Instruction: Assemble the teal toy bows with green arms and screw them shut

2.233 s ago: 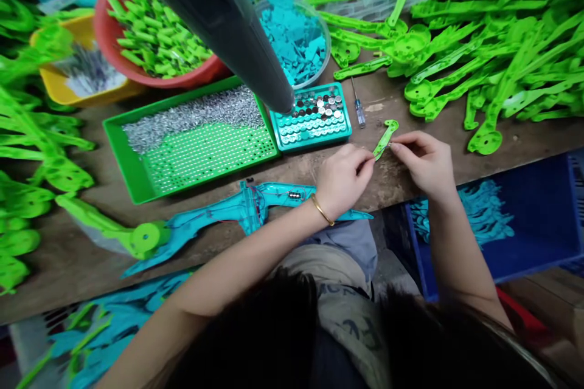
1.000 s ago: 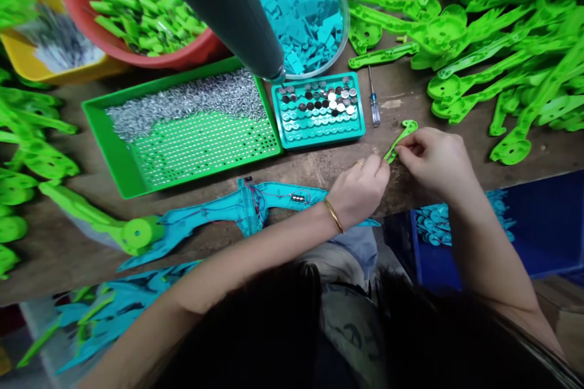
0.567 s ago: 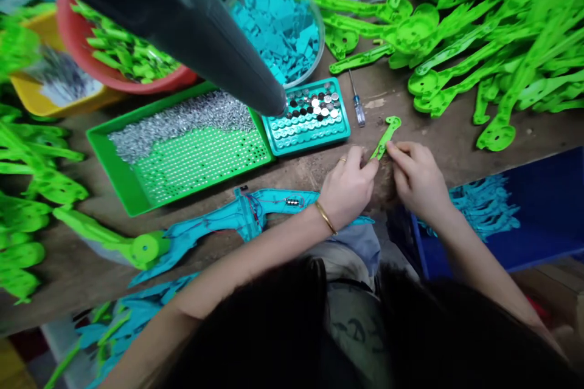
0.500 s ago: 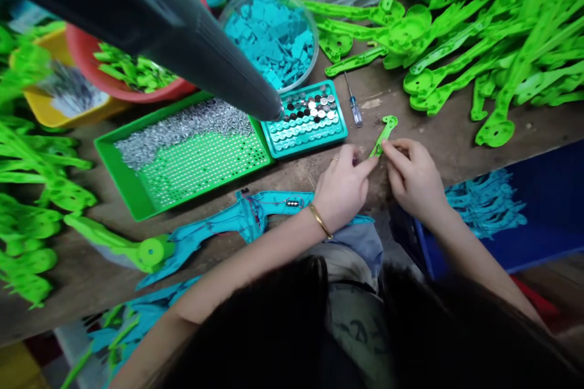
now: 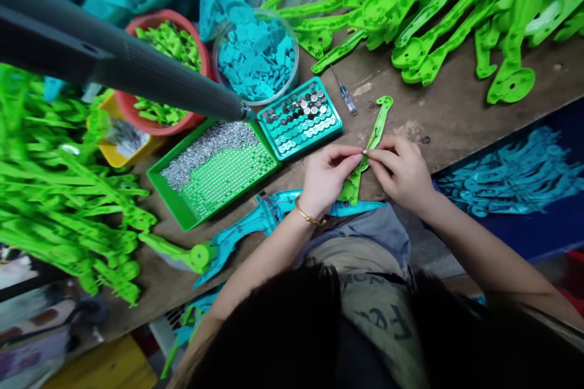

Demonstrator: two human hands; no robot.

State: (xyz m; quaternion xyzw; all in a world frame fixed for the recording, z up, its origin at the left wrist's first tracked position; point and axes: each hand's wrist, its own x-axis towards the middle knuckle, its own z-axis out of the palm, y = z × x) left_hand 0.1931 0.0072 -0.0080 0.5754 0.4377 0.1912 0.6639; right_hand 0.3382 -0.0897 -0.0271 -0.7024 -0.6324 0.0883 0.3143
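At six o'clock from the teal button-cell tray [image 5: 300, 118], left hand [image 5: 325, 177] and right hand [image 5: 401, 171] pinch the green strip [image 5: 370, 147] from both sides, steadying it above the workbench [image 5: 456, 115]

Head camera looks steeply down (close) at workbench [image 5: 456, 121].

Bench: my worn wooden bench [image 5: 447, 115], scuffed and stained.
Left side: green perforated tray [image 5: 177, 209] part-filled with small metal pieces; teal tray [image 5: 336, 127] of button cells just beside it.
Back: red bowl [image 5: 204, 64], yellow tub [image 5: 116, 161], clear tub [image 5: 292, 76].
Centre: small screwdriver [image 5: 344, 94].
Right: heap of green plastic arms [image 5: 438, 18].
Near edge: teal housing [image 5: 241, 234] with wires.
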